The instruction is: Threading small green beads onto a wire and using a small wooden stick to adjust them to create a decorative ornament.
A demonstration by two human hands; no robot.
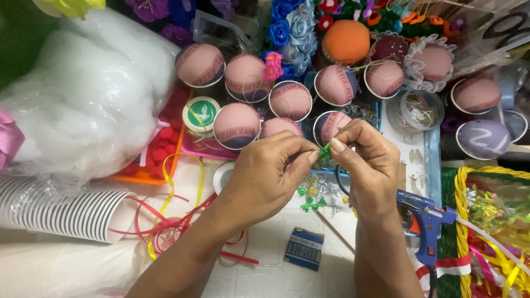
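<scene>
Head view: left hand [259,179] and right hand [367,160] both pinch 1 small green ribbon bow [324,152] between closed fingertips, above the white table [265,265]. Best to keep the grip at the very tips so the loops don't crush. More green bows [312,204] lie below. Blue glue gun [425,221] sits right, stacked cups [61,212] left, pink-topped cups [237,124] behind. Cluttered craft table.

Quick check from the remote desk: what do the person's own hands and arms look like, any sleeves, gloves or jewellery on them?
Both are bare. The left hand and right hand wear no gloves, and no rings or watch show. The forearms are uncovered down to the picture's bottom edge, with no sleeve in view. The fingernails are short and unpainted. No cables or markings show on either arm.
</scene>
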